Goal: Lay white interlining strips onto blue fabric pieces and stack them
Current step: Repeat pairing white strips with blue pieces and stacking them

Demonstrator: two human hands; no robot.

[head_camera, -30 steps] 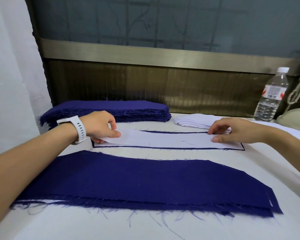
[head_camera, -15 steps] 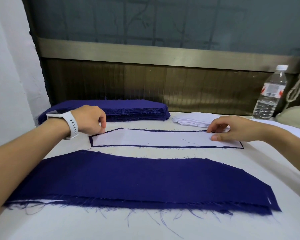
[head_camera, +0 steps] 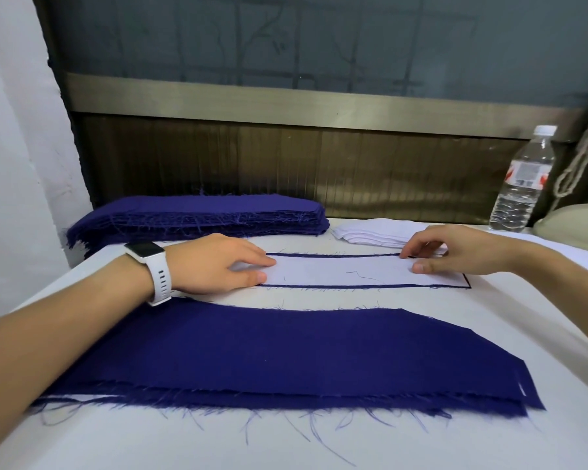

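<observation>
A white interlining strip (head_camera: 336,272) lies on a blue fabric piece (head_camera: 333,255) in the middle of the table; only the blue edges show around it. My left hand (head_camera: 218,264) rests flat on the strip's left end, fingers stretched out. My right hand (head_camera: 455,249) presses the right end with its fingertips, fingers bent. A pile of white strips (head_camera: 377,234) sits just behind my right hand. A tall pile of blue pieces (head_camera: 197,217) lies at the back left. Nearest me lies a low stack of blue pieces (head_camera: 286,354) with white showing at its left edge.
A clear water bottle (head_camera: 523,181) stands at the back right beside a beige object (head_camera: 574,220) and a hanging cord. The white table cover (head_camera: 319,442) runs to a brown wall panel at the back and a white wall at the left.
My left hand has moved from the strip's left corner onto the strip, now lying flat over its left end. My right hand stays at the right end.
</observation>
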